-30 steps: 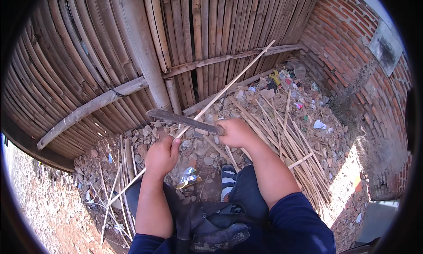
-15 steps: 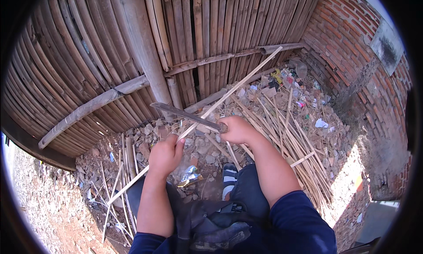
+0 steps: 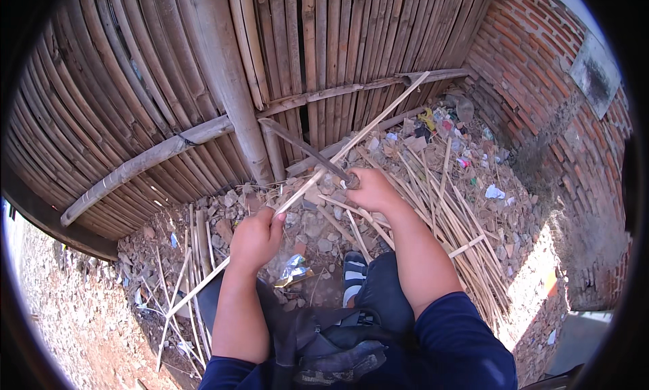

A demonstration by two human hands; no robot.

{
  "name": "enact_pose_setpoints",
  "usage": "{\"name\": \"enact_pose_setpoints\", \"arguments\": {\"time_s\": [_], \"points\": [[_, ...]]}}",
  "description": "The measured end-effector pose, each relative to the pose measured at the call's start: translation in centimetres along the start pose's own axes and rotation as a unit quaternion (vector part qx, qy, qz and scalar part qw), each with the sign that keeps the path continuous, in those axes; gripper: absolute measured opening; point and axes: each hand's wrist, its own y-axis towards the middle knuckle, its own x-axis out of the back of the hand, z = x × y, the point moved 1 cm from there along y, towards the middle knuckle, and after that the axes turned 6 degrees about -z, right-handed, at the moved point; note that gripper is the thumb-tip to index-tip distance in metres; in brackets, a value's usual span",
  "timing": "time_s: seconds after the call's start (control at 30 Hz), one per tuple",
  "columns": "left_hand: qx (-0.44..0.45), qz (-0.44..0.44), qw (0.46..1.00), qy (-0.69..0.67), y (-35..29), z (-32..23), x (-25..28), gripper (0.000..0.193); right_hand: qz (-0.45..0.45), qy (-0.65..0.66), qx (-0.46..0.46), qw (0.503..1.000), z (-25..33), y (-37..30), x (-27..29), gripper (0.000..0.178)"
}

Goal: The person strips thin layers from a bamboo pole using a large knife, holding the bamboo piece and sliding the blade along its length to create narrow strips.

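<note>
My left hand (image 3: pixel 255 240) is closed round a long pale bamboo strip (image 3: pixel 370 128), which slants from low on the left up to the far right. In my right hand (image 3: pixel 373 189) is the handle of a machete (image 3: pixel 297 141). Its dark blade crosses the strip a little beyond my left hand, tip pointing to the far left. Blade and strip appear to touch where they cross. The fingers of my right hand wrap the handle and partly hide it.
A bamboo slat wall (image 3: pixel 135 72) with a thick post (image 3: pixel 226 86) stands ahead, and a brick wall (image 3: pixel 541 72) on the right. Cut bamboo strips (image 3: pixel 466 248) lie in a heap at right; thinner sticks (image 3: pixel 196 309) lie at left. Rubble and litter, including a shiny wrapper (image 3: pixel 294 271), cover the ground.
The machete has slid up along the strip, away from my left hand, and its tip has swung farther out. My left hand keeps its hold on the strip.
</note>
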Motion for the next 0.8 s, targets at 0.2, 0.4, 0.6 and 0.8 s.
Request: {"name": "enact_pose_setpoints", "arguments": {"time_s": [0.2, 0.4, 0.6, 0.8], "points": [[0.005, 0.006, 1.0, 0.017, 0.0, 0.0, -0.3, 0.032, 0.02, -0.044, 0.046, 0.998, 1.3, -0.8, -0.9, 0.045], [-0.016, -0.008, 1.0, 0.003, -0.1, -0.3, -1.0, 0.028, 0.084, -0.017, 0.058, 0.995, 1.6, -0.8, -0.2, 0.041], [-0.01, -0.016, 1.0, 0.01, -0.1, -0.2, -0.4, 0.025, 0.018, -0.065, 0.069, 0.995, 2.8, -1.9, -0.6, 0.037], [-0.02, -0.016, 1.0, -0.008, -0.1, -0.6, -0.9, 0.025, 0.078, -0.014, 0.05, 0.996, 3.1, -1.7, 0.6, 0.037]]}}
